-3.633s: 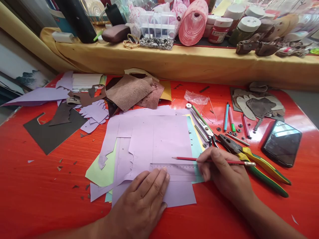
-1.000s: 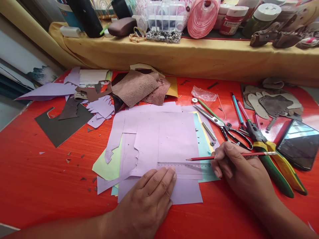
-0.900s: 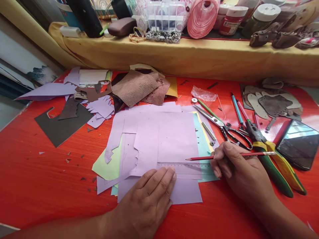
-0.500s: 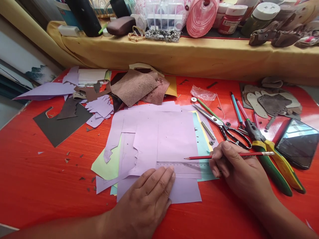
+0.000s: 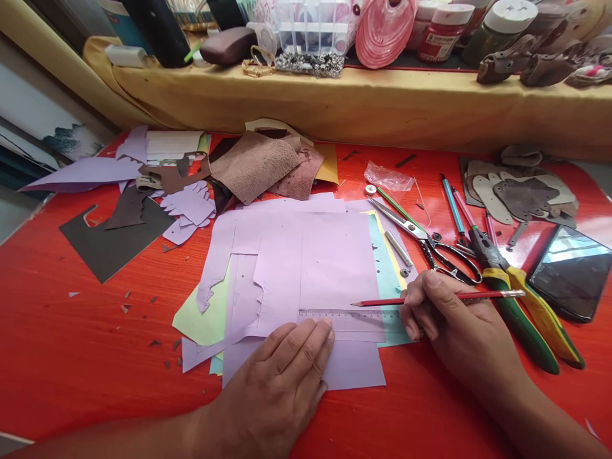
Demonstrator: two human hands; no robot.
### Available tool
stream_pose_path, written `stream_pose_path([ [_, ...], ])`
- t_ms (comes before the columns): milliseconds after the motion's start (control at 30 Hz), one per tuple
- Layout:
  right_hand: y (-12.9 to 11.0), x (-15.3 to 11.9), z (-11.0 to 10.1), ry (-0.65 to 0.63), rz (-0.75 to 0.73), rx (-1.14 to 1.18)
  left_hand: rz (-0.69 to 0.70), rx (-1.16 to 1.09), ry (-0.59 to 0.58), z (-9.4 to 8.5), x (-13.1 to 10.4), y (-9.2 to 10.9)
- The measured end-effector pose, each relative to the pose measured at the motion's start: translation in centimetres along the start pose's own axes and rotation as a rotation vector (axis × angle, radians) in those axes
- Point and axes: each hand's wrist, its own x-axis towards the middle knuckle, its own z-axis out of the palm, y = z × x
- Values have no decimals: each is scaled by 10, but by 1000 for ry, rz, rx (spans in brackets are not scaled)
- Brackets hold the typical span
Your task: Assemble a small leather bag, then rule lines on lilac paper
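Purple paper sheets (image 5: 335, 261) lie stacked on a red table. Across the lower part of the top sheet runs a clear ruler (image 5: 354, 320), its printed edge facing away from me. My left hand (image 5: 291, 370) rests flat, fingers together, with fingertips at the ruler's lower left part. A red pencil (image 5: 382, 302) is in my right hand (image 5: 454, 319), held between thumb and fingers. Its tip points left, just above the ruler; I cannot tell whether it touches the paper. Beside the sheet, my right fingers are near the ruler's right end.
Scissors (image 5: 423, 239), pliers (image 5: 509, 274) and a phone (image 5: 574, 274) lie to the right. Leather pieces (image 5: 258, 162) are behind the paper, with scraps (image 5: 115, 242) at left. A cloth-covered shelf (image 5: 287, 105) holding jars and boxes spans the back.
The whole view has shifted very slightly. Both hands, the pencil and the ruler keep practically the same places on the paper.
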Motion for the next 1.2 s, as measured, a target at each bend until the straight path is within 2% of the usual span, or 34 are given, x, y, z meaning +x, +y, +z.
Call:
stream_pose_path([
  [1200, 2, 0, -1, -5, 14, 17, -15, -16, -11, 1, -1, 1],
])
